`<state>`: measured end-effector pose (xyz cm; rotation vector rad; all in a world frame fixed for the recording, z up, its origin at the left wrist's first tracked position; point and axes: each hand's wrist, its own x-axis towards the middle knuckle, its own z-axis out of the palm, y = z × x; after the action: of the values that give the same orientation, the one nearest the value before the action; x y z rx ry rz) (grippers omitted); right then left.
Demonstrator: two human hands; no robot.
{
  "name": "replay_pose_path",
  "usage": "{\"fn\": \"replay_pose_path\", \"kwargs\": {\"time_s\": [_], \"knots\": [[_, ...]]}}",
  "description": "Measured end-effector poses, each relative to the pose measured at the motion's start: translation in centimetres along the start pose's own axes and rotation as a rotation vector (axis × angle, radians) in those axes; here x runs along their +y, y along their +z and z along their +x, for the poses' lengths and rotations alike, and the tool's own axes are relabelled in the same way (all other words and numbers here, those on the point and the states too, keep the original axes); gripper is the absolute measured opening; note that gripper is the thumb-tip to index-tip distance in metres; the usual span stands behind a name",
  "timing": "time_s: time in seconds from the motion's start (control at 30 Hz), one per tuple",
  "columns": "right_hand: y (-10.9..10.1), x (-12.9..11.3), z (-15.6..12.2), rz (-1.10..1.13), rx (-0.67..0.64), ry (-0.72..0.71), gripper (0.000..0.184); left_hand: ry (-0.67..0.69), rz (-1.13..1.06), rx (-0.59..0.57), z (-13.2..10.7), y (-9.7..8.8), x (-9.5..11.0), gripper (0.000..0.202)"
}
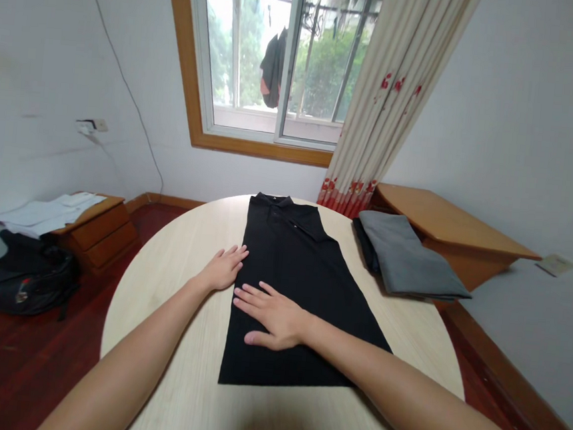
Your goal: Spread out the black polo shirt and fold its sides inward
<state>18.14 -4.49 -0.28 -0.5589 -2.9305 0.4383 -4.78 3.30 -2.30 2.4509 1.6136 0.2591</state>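
Note:
A black garment, folded lengthwise into a long strip, lies flat on a round light-wood table. My right hand rests palm down on the black cloth near its left edge, fingers stretched out and pointing left. My left hand lies flat on the table just left of that edge, fingertips touching the fabric. Neither hand holds anything.
A folded grey garment over a dark one sits at the table's right rim. Behind it stands a wooden desk under a curtain. A low cabinet with papers and a black bag are at left.

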Motion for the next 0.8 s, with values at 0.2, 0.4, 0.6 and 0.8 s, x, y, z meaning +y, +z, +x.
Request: {"fn": "replay_pose_path", "kwargs": {"time_s": [0.2, 0.4, 0.6, 0.8], "knots": [[-0.6, -2.6, -1.1, 0.094, -0.070, -0.077, 0.074, 0.009, -0.032, 0.042, 0.1, 0.5, -0.3, 0.053], [-1.4, -0.2, 1.0, 0.037, -0.034, 0.024, 0.073, -0.001, -0.063, 0.090, 0.2, 0.7, -0.7, 0.050], [-1.0, 2.7, 0.6, -0.008, 0.008, 0.229, 0.071, -0.018, -0.041, 0.093, 0.3, 0.7, -0.4, 0.050], [-0.6, 3.1, -1.3, 0.001, 0.146, 0.377, 0.067, -0.019, -0.035, 0.108, -0.1, 0.6, 0.2, 0.050]]}}
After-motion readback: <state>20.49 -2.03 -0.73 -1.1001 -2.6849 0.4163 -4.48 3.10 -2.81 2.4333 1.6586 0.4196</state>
